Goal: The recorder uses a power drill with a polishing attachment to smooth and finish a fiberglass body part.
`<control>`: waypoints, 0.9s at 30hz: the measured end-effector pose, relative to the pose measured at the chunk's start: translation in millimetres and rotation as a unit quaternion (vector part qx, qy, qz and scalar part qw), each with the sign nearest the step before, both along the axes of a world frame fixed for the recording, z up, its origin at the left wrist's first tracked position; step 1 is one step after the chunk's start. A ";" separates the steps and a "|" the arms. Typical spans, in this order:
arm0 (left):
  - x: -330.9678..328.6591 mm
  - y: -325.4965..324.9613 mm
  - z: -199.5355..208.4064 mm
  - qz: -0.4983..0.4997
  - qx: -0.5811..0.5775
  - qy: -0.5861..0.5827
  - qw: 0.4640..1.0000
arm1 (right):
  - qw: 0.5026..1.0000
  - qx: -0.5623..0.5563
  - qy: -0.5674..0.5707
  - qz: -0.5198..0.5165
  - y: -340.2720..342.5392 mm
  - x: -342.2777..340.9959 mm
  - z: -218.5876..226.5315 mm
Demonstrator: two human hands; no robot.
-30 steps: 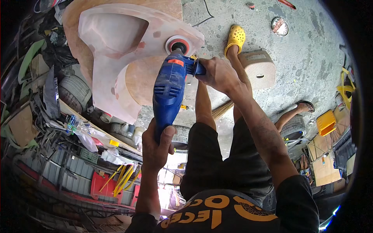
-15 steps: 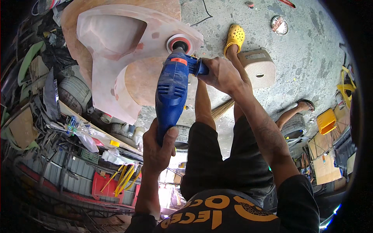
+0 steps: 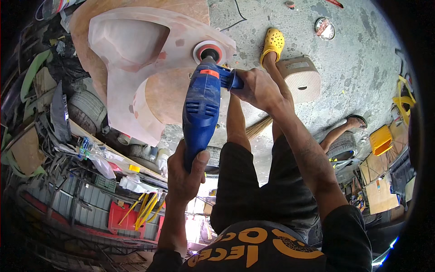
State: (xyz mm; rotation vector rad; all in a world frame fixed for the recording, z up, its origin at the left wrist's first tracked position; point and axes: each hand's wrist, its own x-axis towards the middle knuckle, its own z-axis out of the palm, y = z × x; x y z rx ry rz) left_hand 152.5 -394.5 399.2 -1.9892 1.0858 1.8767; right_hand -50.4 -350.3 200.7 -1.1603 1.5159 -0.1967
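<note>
Left hand (image 3: 182, 176) and right hand (image 3: 259, 88) clasp a blue power tool (image 3: 201, 102) at its rear grip (image 3: 195, 152) and side handle (image 3: 230, 79), seemingly the best holds for a probably heavy, rigid machine, its disc (image 3: 210, 45) at the right-hand corner of the pale panel (image 3: 124, 84).

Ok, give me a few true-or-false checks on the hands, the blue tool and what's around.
1. The left hand grips the rear of the blue power tool. True.
2. The right hand is empty. False: it holds the side handle.
3. The round pad faces the pale panel. True.
4. The yellow clog rests on the pale stool. False: it's on the floor beside it.
</note>
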 end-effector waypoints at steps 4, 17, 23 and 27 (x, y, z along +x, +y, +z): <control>-3.2 1.8 0.3 -0.017 -0.001 0.003 1.000 | 1.000 0.018 -0.006 -0.017 3.9 -6.1 4.5; -8.9 8.8 -5.1 -0.055 -0.019 0.009 0.998 | 0.998 -0.034 0.012 -0.048 25.4 -14.4 1.9; -9.1 4.1 -2.6 -0.053 -0.004 0.001 0.999 | 0.999 0.025 0.004 -0.033 14.9 -11.5 2.6; -2.7 1.9 -0.7 -0.018 -0.007 -0.001 1.000 | 0.999 0.010 -0.024 -0.033 4.4 -5.3 -1.3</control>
